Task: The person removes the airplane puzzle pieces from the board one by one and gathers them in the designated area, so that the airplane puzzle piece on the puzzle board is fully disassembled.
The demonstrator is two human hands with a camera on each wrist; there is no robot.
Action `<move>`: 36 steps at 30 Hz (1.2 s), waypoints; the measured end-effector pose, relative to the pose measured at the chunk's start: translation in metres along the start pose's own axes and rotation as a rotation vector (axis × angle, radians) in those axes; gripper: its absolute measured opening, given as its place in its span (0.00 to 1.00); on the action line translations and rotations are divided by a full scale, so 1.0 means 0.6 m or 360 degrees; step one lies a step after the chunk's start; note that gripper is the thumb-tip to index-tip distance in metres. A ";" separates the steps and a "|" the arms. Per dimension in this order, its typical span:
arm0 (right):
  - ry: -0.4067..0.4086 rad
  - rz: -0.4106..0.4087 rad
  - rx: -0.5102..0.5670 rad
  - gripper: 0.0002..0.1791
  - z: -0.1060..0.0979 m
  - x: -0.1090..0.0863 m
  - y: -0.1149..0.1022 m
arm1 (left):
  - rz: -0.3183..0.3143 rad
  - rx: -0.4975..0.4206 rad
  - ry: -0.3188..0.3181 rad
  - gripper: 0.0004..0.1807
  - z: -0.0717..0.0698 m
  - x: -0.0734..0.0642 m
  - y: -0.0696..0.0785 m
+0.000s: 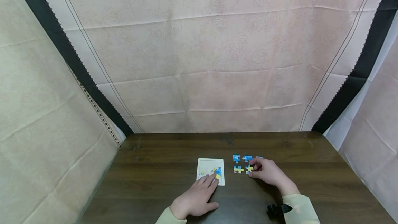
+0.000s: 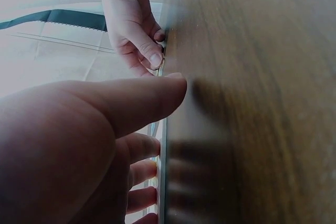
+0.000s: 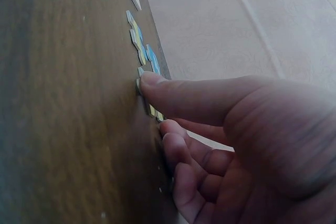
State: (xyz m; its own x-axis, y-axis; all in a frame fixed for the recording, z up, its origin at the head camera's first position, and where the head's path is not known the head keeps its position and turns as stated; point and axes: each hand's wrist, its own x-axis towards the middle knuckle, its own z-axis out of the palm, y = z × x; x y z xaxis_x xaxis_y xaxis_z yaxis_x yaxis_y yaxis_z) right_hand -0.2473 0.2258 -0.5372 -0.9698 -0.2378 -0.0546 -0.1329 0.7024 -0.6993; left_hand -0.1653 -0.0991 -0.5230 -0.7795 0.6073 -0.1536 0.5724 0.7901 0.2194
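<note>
A white puzzle tray (image 1: 204,163) lies on the table, with blue and yellow picture parts inside its frame. My left hand (image 1: 198,196) rests flat with straight fingers over the tray's near part, hiding some of it. To the right, my right hand (image 1: 269,174) has thumb and fingers at a blue-and-yellow jigsaw piece (image 1: 249,169), pinching it by its edges at table level. In the right wrist view the thumb (image 3: 163,90) presses on the near side of that piece. A green-and-yellow jigsaw piece (image 1: 237,169) lies just left of it.
Behind the right hand sit two blue jigsaw pieces, one at left (image 1: 236,158) and one in the middle (image 1: 247,158), plus another piece (image 1: 259,157) partly hidden by the fingers. Pale cloth walls (image 1: 217,78) surround the brown wooden table (image 1: 155,168).
</note>
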 end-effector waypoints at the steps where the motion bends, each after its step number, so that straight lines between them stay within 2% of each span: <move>1: 0.0000 -0.0001 -0.0001 0.20 0.000 0.000 0.000 | -0.0001 -0.0001 -0.0002 0.42 0.000 0.000 0.000; 22: -0.0020 0.0014 0.0001 0.19 -0.003 -0.003 -0.002 | 0.0019 -0.0006 -0.0004 0.42 0.002 0.001 -0.002; 30: -0.0023 -0.0001 0.0014 0.19 -0.004 -0.003 -0.002 | 0.0043 -0.0083 -0.0028 0.42 0.002 0.002 -0.006; 36: -0.0032 -0.0008 0.0029 0.20 -0.006 -0.003 0.001 | 0.0011 -0.0060 -0.0026 0.42 0.003 0.002 -0.004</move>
State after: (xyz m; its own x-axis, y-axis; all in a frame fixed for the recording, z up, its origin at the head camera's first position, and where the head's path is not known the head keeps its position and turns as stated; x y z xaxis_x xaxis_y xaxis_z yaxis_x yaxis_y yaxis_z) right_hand -0.2465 0.2290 -0.5352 -0.9648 -0.2548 -0.0655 -0.1336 0.6890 -0.7124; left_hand -0.1674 -0.1001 -0.5253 -0.7710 0.6144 -0.1679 0.5676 0.7824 0.2564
